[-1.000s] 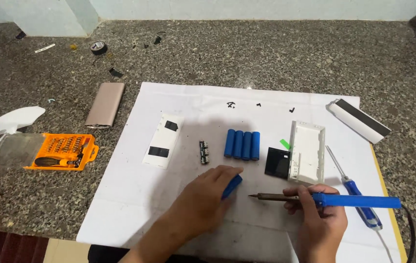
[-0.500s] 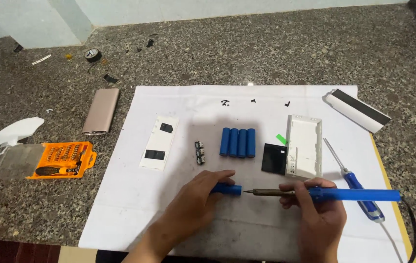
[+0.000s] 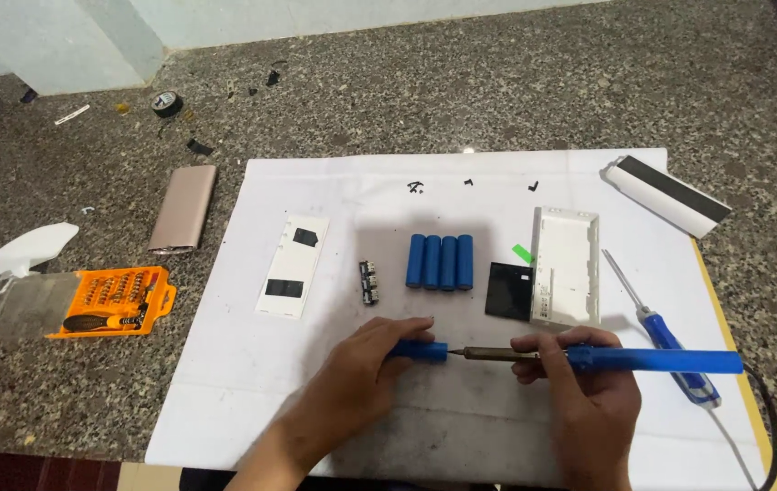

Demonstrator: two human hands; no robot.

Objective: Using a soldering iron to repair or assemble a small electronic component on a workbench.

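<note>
Holding a blue battery (image 3: 420, 350) flat on the white paper sheet (image 3: 334, 195) with left hand (image 3: 361, 368), fingers closed over it, only one end showing. Gripping a blue-handled soldering iron (image 3: 625, 360) in right hand (image 3: 588, 400), fingers clamped round the handle – tip touching the exposed battery end. Lying just above the hands: row of four blue batteries (image 3: 440, 262), small circuit board (image 3: 369, 283), black square pad (image 3: 508, 291), white case shell (image 3: 567, 266). Resting beside right hand – blue screwdriver (image 3: 666, 341). Sitting off the paper, left side: orange bit set (image 3: 114, 300), gold power bank (image 3: 184, 207)
</note>
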